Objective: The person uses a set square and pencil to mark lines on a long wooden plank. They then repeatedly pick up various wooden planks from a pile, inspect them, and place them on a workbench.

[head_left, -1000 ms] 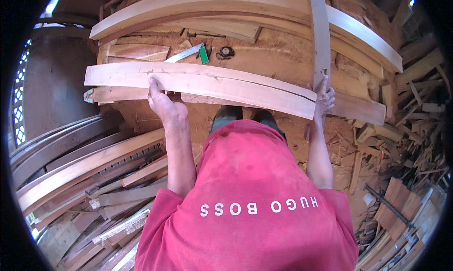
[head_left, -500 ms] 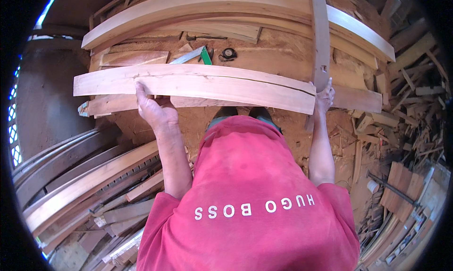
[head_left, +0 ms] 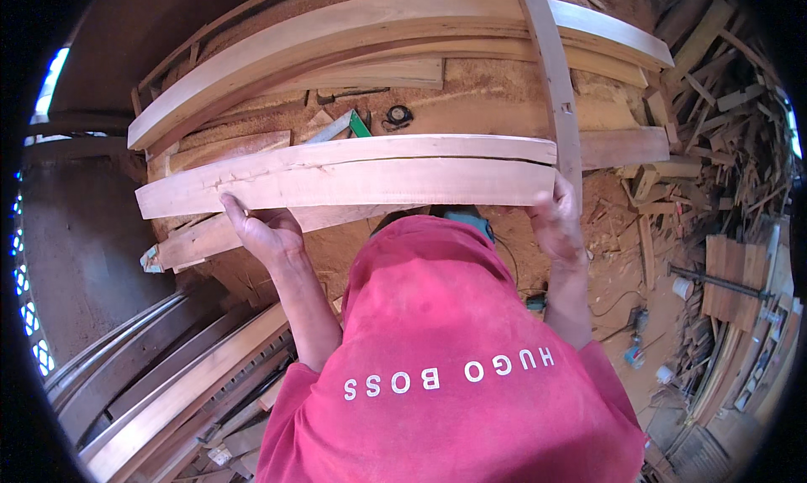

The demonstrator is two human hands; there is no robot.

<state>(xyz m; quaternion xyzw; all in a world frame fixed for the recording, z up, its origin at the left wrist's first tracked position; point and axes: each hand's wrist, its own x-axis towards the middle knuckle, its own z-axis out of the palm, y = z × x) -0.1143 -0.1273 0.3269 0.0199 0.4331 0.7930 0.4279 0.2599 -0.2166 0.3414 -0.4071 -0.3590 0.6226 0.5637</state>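
Note:
Held level in front of me is a pale wooden board [head_left: 353, 180] with a long dark crack running along its right half. My left hand [head_left: 271, 235] grips it near the left end, thumb on the near face and the other fingers hidden underneath. At the right end, my right hand [head_left: 557, 224] closes on the board's corner, its fingers slightly blurred and partly hidden. Behind that hand, a narrow timber with a small slot [head_left: 565, 105] runs away from me. Under the held board lies another plank [head_left: 202, 243], partly covered.
Beyond lie a try square with a green handle [head_left: 360, 125], a tape measure [head_left: 398, 116] and long thick beams [head_left: 336, 29] on sawdust. Stacked timbers [head_left: 185, 382] fill the lower left. Offcuts [head_left: 723, 147] are heaped at right. A blue power tool [head_left: 471, 221] sits near my body.
The board has come closer to me, its left end lower in view. My right hand has shifted from beside the slotted timber onto the board's near right corner.

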